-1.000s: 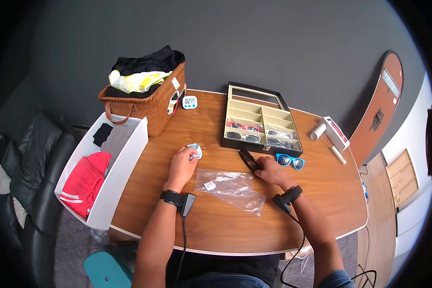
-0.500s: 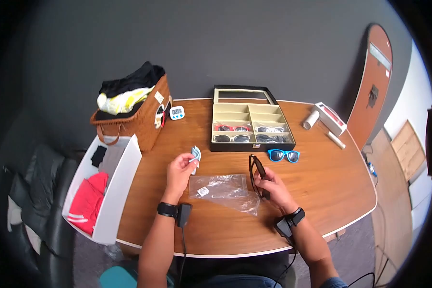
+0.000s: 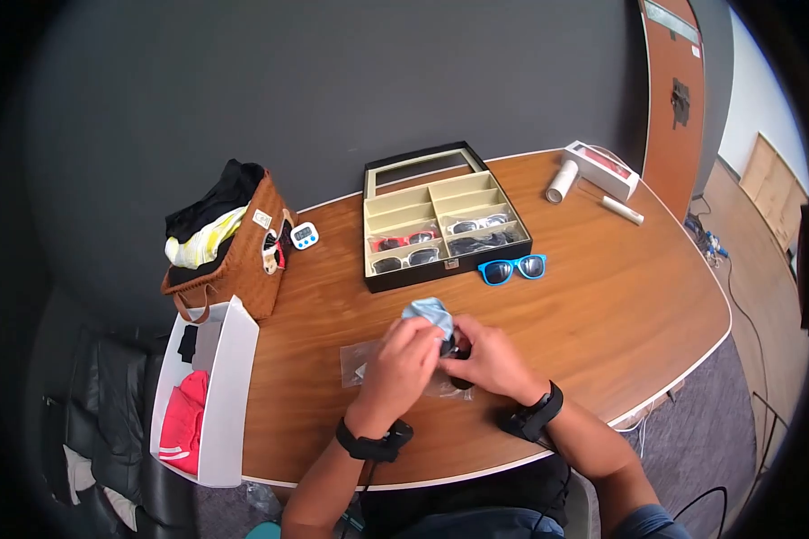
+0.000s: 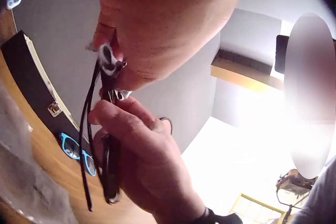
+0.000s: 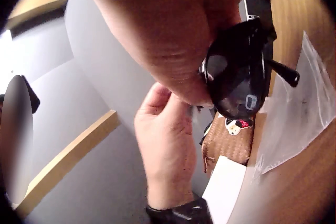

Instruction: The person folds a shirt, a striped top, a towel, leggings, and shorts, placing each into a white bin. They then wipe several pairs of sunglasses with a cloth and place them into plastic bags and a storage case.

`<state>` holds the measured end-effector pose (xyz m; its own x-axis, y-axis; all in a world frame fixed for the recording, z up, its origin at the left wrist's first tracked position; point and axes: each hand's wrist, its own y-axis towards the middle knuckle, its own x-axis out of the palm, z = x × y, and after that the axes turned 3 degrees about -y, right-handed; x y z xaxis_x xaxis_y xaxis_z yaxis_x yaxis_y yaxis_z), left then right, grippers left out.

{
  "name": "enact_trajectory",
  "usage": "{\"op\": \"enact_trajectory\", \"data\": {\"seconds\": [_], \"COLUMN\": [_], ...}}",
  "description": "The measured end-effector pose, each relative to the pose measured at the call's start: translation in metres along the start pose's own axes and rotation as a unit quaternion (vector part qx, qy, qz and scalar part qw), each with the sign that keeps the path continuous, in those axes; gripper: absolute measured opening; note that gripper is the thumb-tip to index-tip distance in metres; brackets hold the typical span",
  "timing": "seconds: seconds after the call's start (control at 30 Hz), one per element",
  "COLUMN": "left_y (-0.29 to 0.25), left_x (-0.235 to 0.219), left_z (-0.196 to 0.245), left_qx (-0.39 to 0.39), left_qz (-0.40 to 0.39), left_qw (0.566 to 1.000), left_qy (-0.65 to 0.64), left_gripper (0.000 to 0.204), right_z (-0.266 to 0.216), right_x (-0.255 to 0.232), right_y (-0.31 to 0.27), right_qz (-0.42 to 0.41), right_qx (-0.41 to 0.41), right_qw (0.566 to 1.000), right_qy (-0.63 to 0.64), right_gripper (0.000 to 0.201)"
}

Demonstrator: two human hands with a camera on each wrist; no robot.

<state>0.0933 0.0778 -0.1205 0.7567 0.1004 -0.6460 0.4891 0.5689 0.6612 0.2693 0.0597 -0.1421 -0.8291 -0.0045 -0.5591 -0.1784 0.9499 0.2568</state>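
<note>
Over the table [image 3: 602, 296], above a clear plastic bag [image 3: 355, 364], my left hand [image 3: 403, 359] pinches a pale blue cloth [image 3: 429, 313] while my right hand [image 3: 490, 359] grips black sunglasses [image 5: 239, 77], mostly hidden between my fingers in the head view; behind them the open compartment case [image 3: 440, 225] holds four pairs in its nearer slots, blue sunglasses [image 3: 511, 268] just beside it; the wicker basket [image 3: 234, 256] carries bundled clothes; the white bin [image 3: 229, 395] holds red and black garments, partly cut off.
</note>
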Motion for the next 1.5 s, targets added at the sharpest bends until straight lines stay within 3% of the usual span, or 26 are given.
{"op": "enact_trajectory", "data": {"seconds": [0.07, 0.23, 0.3, 0.37, 0.43, 0.5, 0.53, 0.6, 0.73, 0.83, 0.87, 0.9, 0.97, 1.0, 1.03, 1.1, 1.13, 1.2, 1.23, 1.3, 1.33, 1.37, 1.4, 1.47, 1.5], "left_y": [0.001, -0.004, -0.006, 0.002, 0.009, 0.006, 0.002, -0.008, -0.019, -0.03, -0.032, -0.03, -0.028, -0.026, -0.023, -0.024, -0.028, -0.029, -0.028, -0.028, -0.026, -0.023, -0.021, -0.019, -0.019], "left_x": [0.003, 0.008, 0.006, -0.006, -0.014, -0.01, -0.004, 0.009, 0.014, 0.019, 0.019, 0.015, 0.006, 0.0, -0.007, -0.004, 0.001, 0.014, 0.02, 0.03, 0.029, 0.027, 0.026, 0.023, 0.021], "left_z": [-0.003, 0.005, 0.007, 0.005, -0.005, 0.0, 0.007, 0.019, 0.024, 0.019, 0.024, 0.025, 0.024, 0.016, 0.018, -0.011, -0.019, -0.026, -0.024, -0.021, -0.018, -0.016, -0.013, -0.01, -0.01], "left_qx": [-0.074, -0.081, -0.071, -0.1, -0.14, -0.096, -0.077, -0.064, -0.053, 0.011, -0.009, -0.007, -0.072, -0.086, -0.154, -0.249, -0.249, -0.317, -0.318, -0.34, -0.353, -0.354, -0.354, -0.354, -0.333], "left_qz": [0.026, -0.023, -0.056, -0.011, 0.017, 0.019, 0.006, -0.011, -0.068, -0.166, -0.192, -0.192, -0.121, -0.06, 0.029, 0.108, 0.112, 0.12, 0.12, 0.122, 0.107, 0.107, 0.103, 0.098, 0.076], "left_qw": [0.995, 0.996, 0.996, 0.995, 0.989, 0.995, 0.997, 0.998, 0.996, 0.984, 0.98, 0.98, 0.977, 0.986, 0.976, 0.924, 0.924, 0.826, 0.825, 0.744, 0.705, 0.704, 0.687, 0.669, 0.659], "left_qy": [0.055, 0.002, -0.005, 0.011, 0.047, 0.02, 0.001, -0.014, -0.007, -0.061, -0.05, -0.049, -0.159, -0.128, -0.148, -0.27, -0.268, -0.451, -0.451, -0.563, -0.605, -0.606, -0.626, -0.646, -0.67], "left_gripper": [0.016, 0.014, 0.014, 0.014, 0.013, 0.014, 0.015, 0.017, 0.017, 0.014, 0.011, 0.011, 0.007, 0.007, 0.007, 0.01, 0.01, 0.013, 0.013, 0.017, 0.014, 0.014, 0.013, 0.012, 0.012], "right_z": [0.002, 0.011, 0.012, 0.002, 0.007, 0.016, 0.019, 0.022, 0.029, 0.025, 0.024, 0.023, 0.025, 0.026, 0.022, 0.022, 0.023, 0.023, 0.025, 0.023, 0.019, 0.018, 0.02, 0.026, 0.024], "right_x": [-0.001, 0.004, 0.003, -0.007, -0.004, 0.003, 0.003, 0.001, 0.003, 0.004, 0.005, 0.004, 0.0, -0.002, -0.007, -0.016, -0.017, -0.013, -0.011, -0.007, -0.007, -0.008, -0.007, -0.004, -0.005], "right_y": [0.0, 0.002, 0.002, 0.003, 0.004, 0.007, 0.007, 0.011, 0.009, 0.012, 0.013, 0.014, 0.012, 0.013, 0.013, 0.012, 0.011, 0.009, 0.007, 0.007, 0.007, 0.007, 0.007, 0.009, 0.009], "right_qz": [-0.009, -0.015, -0.003, -0.028, -0.053, -0.041, -0.041, -0.017, 0.005, 0.035, 0.036, 0.038, 0.055, 0.068, 0.055, -0.006, -0.042, -0.082, -0.118, -0.129, -0.123, -0.116, -0.116, -0.136, -0.136], "right_qx": [-0.001, 0.006, -0.004, 0.029, 0.026, 0.019, 0.02, 0.014, 0.058, 0.061, 0.054, 0.052, 0.055, 0.052, 0.07, 0.115, 0.112, 0.096, 0.085, 0.087, 0.108, 0.128, 0.129, 0.121, 0.12], "right_qw": [0.999, 0.982, 0.984, 0.982, 0.953, 0.913, 0.913, 0.861, 0.868, 0.877, 0.871, 0.872, 0.862, 0.842, 0.817, 0.764, 0.729, 0.712, 0.691, 0.696, 0.727, 0.757, 0.757, 0.716, 0.716], "right_qy": [0.036, 0.187, 0.18, 0.185, 0.299, 0.405, 0.405, 0.507, 0.493, 0.475, 0.486, 0.486, 0.501, 0.533, 0.57, 0.635, 0.674, 0.69, 0.708, 0.701, 0.667, 0.63, 0.63, 0.674, 0.674], "right_gripper": [0.047, 0.051, 0.053, 0.053, 0.051, 0.046, 0.046, 0.041, 0.035, 0.031, 0.028, 0.028, 0.028, 0.026, 0.025, 0.027, 0.032, 0.033, 0.035, 0.037, 0.036, 0.034, 0.034, 0.035, 0.035]}}
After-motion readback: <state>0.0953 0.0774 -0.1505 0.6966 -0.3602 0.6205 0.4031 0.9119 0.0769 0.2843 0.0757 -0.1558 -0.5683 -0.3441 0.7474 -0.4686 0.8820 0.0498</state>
